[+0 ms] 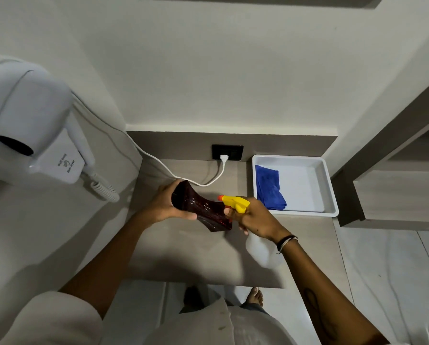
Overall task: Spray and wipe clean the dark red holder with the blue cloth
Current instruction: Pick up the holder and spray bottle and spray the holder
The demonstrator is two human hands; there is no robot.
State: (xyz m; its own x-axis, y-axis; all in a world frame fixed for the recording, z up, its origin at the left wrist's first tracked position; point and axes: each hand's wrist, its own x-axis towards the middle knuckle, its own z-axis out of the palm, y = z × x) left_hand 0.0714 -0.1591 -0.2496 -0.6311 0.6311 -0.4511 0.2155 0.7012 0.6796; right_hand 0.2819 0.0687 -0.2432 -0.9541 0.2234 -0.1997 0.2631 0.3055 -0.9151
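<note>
Head view: right hand wrapped round the neck of the spray bottle, finger on the trigger, orange nozzle almost touching the dark red holder. Left hand grips the holder's far flared end, tilted above the counter. Blue cloth lies unused in the white tray, just right of the holder. Judgement: spraying step; back the nozzle off a little, turn the holder to wet all faces, short pulls, aim away from the wall socket behind the holder.
</note>
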